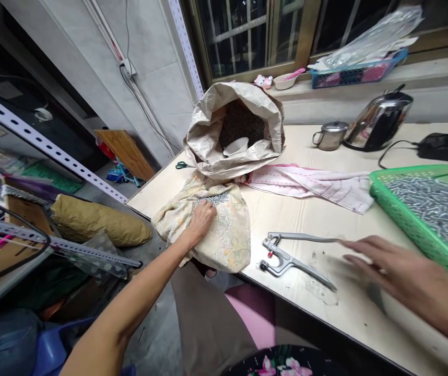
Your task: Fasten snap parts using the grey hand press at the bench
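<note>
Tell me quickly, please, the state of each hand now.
Left hand: curled at the metal pieces; holding unclear.
Right hand: open, near the pliers; touch unclear.

right hand [400, 266] blurred, left hand [203, 216] with its fingertips hidden, metal pieces [220, 199] under it partly covered and too small to tell, green basket [408, 218] beyond the right hand cut off
</note>
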Available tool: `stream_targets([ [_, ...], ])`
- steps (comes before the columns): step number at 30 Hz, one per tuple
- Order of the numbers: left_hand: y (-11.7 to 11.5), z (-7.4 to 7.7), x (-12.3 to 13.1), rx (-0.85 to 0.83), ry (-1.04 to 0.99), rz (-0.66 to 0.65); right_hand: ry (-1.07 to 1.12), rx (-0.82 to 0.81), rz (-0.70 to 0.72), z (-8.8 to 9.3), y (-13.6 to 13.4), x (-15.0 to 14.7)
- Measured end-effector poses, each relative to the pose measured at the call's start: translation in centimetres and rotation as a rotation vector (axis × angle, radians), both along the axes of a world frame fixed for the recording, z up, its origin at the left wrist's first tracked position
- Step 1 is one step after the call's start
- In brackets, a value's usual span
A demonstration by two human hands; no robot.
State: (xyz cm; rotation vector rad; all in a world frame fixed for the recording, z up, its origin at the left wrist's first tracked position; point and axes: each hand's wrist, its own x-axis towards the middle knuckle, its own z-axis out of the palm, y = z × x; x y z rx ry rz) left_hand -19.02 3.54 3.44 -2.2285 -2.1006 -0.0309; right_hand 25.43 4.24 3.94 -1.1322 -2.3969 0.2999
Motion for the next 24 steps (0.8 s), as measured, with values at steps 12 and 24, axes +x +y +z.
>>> stream_targets([
  [12,-3.0,2.7,3.1,-0.072,-1.7,0.452,0.575,-0.627,0.361,1.0,2.3,-22.3],
  [24,-4.1,2.9,3.5,0.209,-1.627,0.487,0.711,-0.823,0.251,-0.3,1.4,-27.7],
])
